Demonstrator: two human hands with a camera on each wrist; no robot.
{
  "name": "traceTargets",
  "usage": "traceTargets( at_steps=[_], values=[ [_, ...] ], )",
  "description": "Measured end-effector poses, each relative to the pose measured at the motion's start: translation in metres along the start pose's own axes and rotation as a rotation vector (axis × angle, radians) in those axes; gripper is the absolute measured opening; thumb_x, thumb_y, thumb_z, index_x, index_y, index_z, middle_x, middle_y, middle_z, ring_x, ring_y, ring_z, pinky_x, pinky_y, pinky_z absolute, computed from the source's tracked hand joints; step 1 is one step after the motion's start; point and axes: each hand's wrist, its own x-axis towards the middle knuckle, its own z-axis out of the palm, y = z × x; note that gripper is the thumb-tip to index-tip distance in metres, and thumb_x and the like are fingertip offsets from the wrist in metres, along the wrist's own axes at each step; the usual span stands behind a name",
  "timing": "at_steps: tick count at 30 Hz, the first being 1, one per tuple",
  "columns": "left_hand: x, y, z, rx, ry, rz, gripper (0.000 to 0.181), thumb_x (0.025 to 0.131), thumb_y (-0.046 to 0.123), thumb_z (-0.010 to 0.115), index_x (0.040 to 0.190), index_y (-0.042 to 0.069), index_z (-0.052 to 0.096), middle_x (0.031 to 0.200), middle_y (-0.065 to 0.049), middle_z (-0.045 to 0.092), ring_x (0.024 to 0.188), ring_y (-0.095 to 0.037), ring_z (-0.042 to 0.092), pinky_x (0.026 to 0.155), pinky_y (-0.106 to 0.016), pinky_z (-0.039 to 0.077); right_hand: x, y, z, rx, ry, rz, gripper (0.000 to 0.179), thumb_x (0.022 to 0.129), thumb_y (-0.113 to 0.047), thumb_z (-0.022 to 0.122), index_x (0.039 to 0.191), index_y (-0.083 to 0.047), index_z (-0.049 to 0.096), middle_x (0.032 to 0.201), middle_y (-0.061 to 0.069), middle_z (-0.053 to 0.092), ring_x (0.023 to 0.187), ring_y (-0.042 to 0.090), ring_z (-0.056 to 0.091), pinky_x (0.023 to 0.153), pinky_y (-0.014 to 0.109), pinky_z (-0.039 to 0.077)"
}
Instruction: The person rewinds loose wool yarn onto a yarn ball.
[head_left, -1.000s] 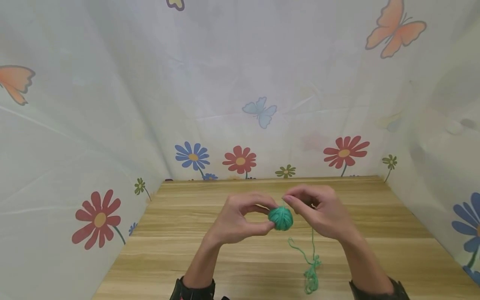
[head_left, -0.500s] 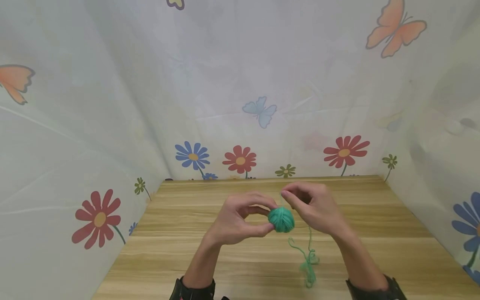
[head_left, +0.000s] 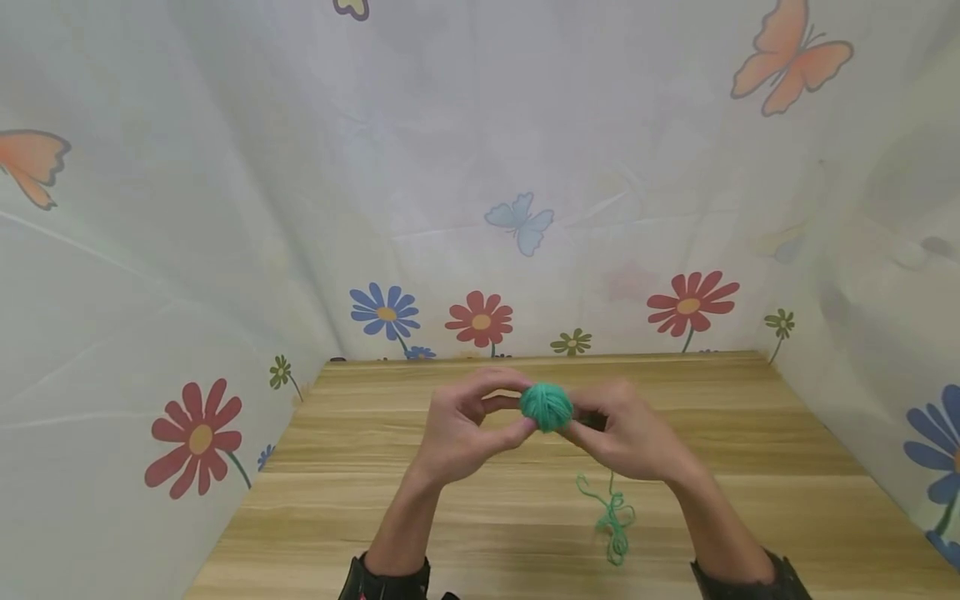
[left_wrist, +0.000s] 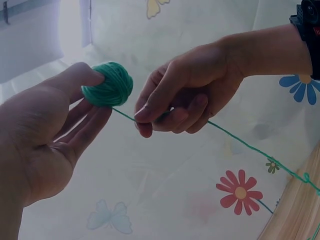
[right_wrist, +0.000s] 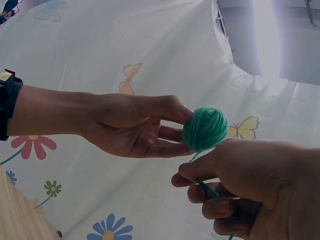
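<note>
A small ball of green yarn [head_left: 547, 407] is held above the table between the thumb and fingers of my left hand [head_left: 468, 429]. My right hand [head_left: 626, 429] is close on its right, its thumb and forefinger pinching the strand of yarn [left_wrist: 123, 114] that comes off the underside of the ball. In the right wrist view the strand also runs across the curled fingers [right_wrist: 200, 192]. Beyond that hand the yarn slants down toward the table, as the left wrist view shows.
A loose tangle of the same green yarn [head_left: 617, 525] lies on the wooden table [head_left: 337, 500] below my right hand. Pale sheeting [head_left: 420, 150] printed with flowers and butterflies stands behind the table and along both sides.
The ball has moved up and slightly left with my left hand. My right hand, earlier above the ball, has come down beside it. The yarn tangle has shifted slightly.
</note>
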Motion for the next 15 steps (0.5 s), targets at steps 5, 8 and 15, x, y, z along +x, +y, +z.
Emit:
traceTargets(
  at_steps=[5, 8, 15],
  values=[
    [0.004, 0.009, 0.001, 0.092, 0.053, -0.021, 0.037, 0.076, -0.022, 0.073, 0.113, -0.018, 0.066, 0.108, -0.029, 0.068, 0.103, -0.029, 0.067, 0.085, -0.049, 0.063, -0.001, -0.010, -0.001, 0.066, -0.083, -0.064, 0.012, 0.097, -0.008, 0.072, 0.091, -0.019, 0.076, 0.064, -0.010, 0.054, 0.052, -0.001, 0.043, 0.042, 0.014, 0.039],
    [0.005, 0.009, 0.001, 0.119, 0.060, -0.025, 0.037, 0.076, -0.022, 0.073, 0.112, -0.017, 0.066, 0.107, -0.028, 0.068, 0.103, -0.028, 0.067, 0.084, -0.048, 0.064, -0.002, -0.015, -0.003, 0.105, -0.069, -0.106, 0.016, 0.095, -0.001, 0.071, 0.095, -0.017, 0.076, 0.064, -0.008, 0.054, 0.051, 0.000, 0.043, 0.039, 0.016, 0.039],
    [0.005, 0.008, 0.001, 0.119, 0.005, -0.041, 0.034, 0.077, -0.021, 0.075, 0.110, -0.015, 0.068, 0.107, -0.026, 0.070, 0.101, -0.026, 0.068, 0.082, -0.046, 0.065, -0.005, -0.022, -0.007, 0.209, 0.062, -0.226, 0.037, 0.083, 0.023, 0.067, 0.102, -0.008, 0.074, 0.066, -0.003, 0.055, 0.051, 0.003, 0.042, 0.034, 0.018, 0.035]
  ],
)
